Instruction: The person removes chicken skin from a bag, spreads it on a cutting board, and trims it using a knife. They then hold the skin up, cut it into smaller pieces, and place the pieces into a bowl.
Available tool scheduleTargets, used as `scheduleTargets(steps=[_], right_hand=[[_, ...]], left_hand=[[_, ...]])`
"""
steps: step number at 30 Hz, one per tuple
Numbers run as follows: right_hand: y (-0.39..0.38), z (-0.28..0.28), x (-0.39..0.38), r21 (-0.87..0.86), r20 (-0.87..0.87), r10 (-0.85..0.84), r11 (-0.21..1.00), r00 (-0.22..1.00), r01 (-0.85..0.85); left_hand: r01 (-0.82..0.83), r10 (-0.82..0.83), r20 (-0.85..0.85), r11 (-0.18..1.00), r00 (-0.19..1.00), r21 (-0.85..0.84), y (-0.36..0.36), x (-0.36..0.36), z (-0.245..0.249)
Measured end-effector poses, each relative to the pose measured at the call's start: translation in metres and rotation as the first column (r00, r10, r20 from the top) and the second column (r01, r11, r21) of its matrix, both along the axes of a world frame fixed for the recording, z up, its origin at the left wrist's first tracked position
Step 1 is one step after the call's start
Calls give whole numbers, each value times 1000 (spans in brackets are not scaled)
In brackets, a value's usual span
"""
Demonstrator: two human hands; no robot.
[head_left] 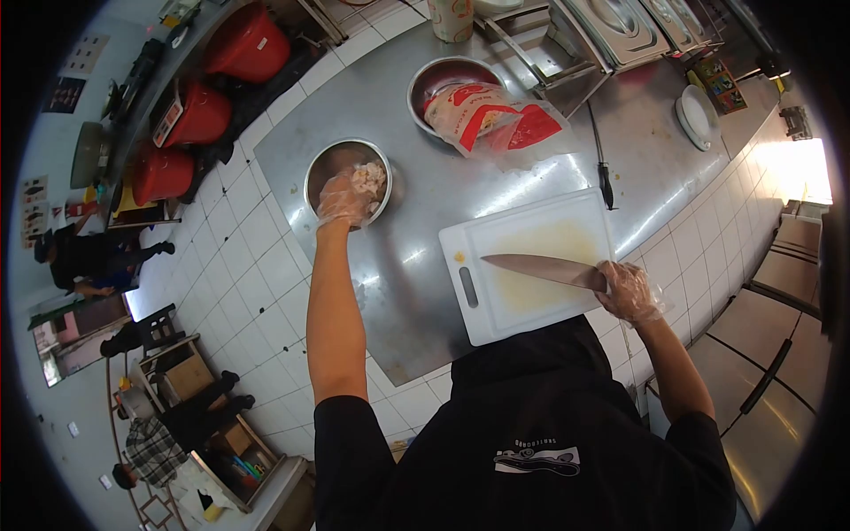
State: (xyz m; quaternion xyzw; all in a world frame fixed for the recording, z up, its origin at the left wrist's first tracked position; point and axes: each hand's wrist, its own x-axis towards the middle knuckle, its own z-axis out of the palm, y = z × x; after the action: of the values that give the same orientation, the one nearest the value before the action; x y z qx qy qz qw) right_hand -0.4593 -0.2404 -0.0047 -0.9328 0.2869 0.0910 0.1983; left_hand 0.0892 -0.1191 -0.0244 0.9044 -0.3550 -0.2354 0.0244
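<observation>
My left hand [343,202], in a clear plastic glove, reaches into a steel bowl [312,168] at the left of the metal table. Pale chopped pieces, which look like raw meat [369,180], lie in this bowl beside my fingers. How my left fingers are bent, and whether they grip any of it, is hidden. My right hand [629,293], gloved too, is closed around the handle of a large kitchen knife [544,269]. Its blade points left, above a white cutting board [456,243] with a yellowish stain. A small yellow scrap [459,257] lies near the board's left edge.
Behind the board, a second steel bowl [413,99] has a red-and-white plastic bag [482,115] over its rim. A black-handled sharpening rod [605,181] lies at the board's far right corner. Metal containers [611,35] stand at the back. Other people [97,257] are far left.
</observation>
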Motion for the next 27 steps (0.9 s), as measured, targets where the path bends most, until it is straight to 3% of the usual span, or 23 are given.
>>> scheduleTargets(steps=[1, 5, 8, 11, 14, 23, 27], right_hand=[[-6, -2, 4, 12, 36, 3, 1000, 999, -3], [-28, -22, 11, -70, 127, 90, 994, 988, -81], [-43, -31, 9, -14, 95, 129, 992, 987, -128], [-57, -33, 14, -13, 87, 173, 985, 981, -172], [-69, -33, 14, -35, 115, 212, 977, 970, -210], [-91, -41, 18, -34, 227, 313, 949, 922, -314], [-93, -42, 24, -79, 225, 358, 934, 906, -349]], left_hand=[[-13, 15, -45, 999, 999, 32, -1, 0, 8], [-54, 51, -17, 975, 999, -217, 11, 7, 9], [-11, 28, 46, 944, 999, -329, 16, 0, 41], [-195, 128, -184, 890, 974, -413, 17, -7, 82], [-153, 137, -73, 935, 988, -321, 11, -6, 114], [-150, 191, 181, 964, 965, -218, 16, -3, 115], [-244, 271, 142, 952, 952, -184, 4, -20, 133]])
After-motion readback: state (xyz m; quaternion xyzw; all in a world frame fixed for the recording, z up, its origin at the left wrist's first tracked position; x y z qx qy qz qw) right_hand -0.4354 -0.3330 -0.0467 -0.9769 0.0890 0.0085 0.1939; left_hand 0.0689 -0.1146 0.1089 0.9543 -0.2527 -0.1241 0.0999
